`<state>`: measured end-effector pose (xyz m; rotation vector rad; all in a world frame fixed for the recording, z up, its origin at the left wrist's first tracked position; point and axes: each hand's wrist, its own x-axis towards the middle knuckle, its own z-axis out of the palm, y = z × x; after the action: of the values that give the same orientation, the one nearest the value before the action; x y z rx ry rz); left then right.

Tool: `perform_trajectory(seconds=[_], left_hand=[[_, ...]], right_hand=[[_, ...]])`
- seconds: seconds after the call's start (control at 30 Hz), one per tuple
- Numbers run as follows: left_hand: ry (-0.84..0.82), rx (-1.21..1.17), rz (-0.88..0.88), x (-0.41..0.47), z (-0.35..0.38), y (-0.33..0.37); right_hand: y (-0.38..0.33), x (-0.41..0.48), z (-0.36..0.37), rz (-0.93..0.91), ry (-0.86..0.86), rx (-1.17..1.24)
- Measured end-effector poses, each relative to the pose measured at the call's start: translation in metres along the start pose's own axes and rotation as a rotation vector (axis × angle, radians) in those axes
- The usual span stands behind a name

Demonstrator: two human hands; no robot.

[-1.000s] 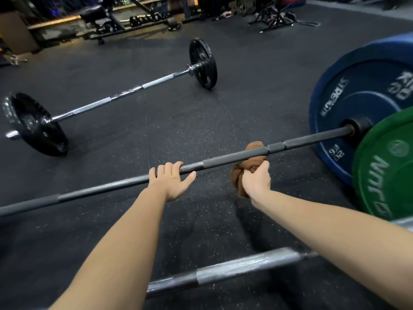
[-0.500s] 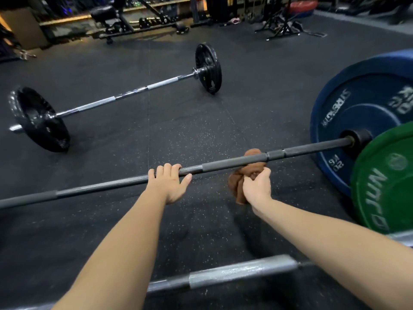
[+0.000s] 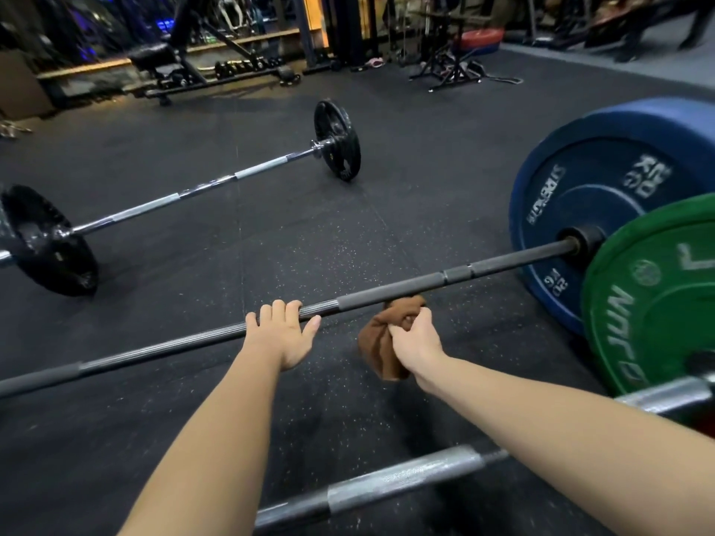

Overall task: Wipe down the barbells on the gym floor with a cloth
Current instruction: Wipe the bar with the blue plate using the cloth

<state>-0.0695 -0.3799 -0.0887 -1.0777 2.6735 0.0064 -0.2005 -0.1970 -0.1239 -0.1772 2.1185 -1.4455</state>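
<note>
right hand (image 3: 416, 344), clutching brown cloth (image 3: 381, 352), slid below dark bar (image 3: 503, 265); left hand (image 3: 284, 334) still curled over it; wipe likely paused.

Gym interior, dim. Black rubber floor (image 3: 309, 245), white-flecked, laid in mats with thin seams showing. Along back wall, warm orange-lit wooden ledge (image 3: 89, 67). Weight bench (image 3: 158, 58) with black pad stands before it, row of small dumbbells (image 3: 247, 65) just beside. Blue glow (image 3: 162, 25) high at left. Brown box (image 3: 19, 87) at left edge. Black folding stand (image 3: 452, 73) back right, red round pad (image 3: 481, 36) behind. Pale grey floor strip (image 3: 638, 67) at far right.
</note>
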Motion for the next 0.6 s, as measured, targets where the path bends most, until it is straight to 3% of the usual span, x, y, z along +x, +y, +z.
perform_trajectory(seconds=[0.1, 0.33, 0.6], left_hand=[[0.000, -0.017, 0.001, 0.001, 0.000, 0.000], [-0.004, -0.006, 0.005, -0.001, -0.002, 0.000], [0.015, -0.013, 0.005, -0.003, -0.004, 0.000]], right_hand=[[-0.002, -0.002, 0.005, 0.060, 0.020, 0.071], [-0.011, 0.009, -0.028, 0.094, 0.242, 0.198], [-0.013, -0.005, -0.013, 0.127, 0.202, 0.244]])
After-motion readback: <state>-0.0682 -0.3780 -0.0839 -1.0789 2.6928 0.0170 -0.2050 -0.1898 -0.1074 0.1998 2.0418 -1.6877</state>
